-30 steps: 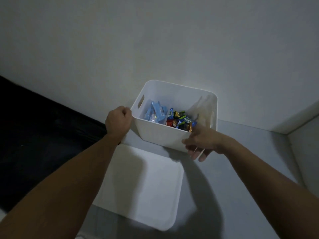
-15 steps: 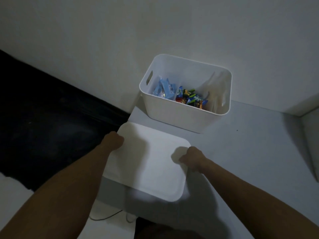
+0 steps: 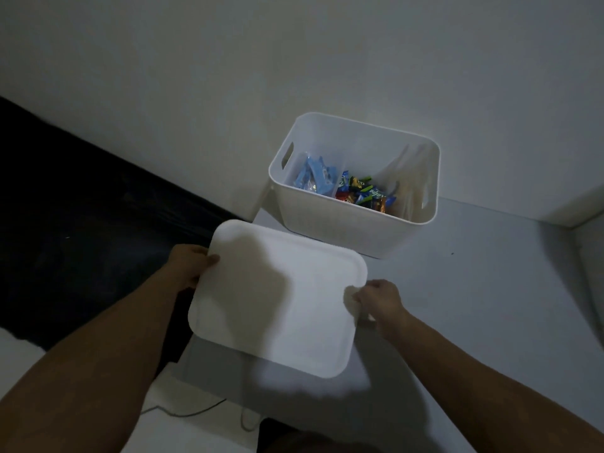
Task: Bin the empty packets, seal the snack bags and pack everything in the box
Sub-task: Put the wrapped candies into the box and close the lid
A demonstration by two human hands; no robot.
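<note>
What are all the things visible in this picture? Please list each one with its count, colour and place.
box: one, white, open, on the grey surface near the wall
blue packets: a few, light blue, inside the box on its left side
mixed snack packets: several, in blue, green, red and orange, inside the box in the middle
clear bag: one, transparent, inside the box against its right wall
lid: one, white, in front of the box, held at both sides
grey surface: one, grey, under the box
cable: one, grey, on the pale floor at bottom left
left hand: one, grips the lid's left edge
right hand: one, grips the lid's right edge
</note>
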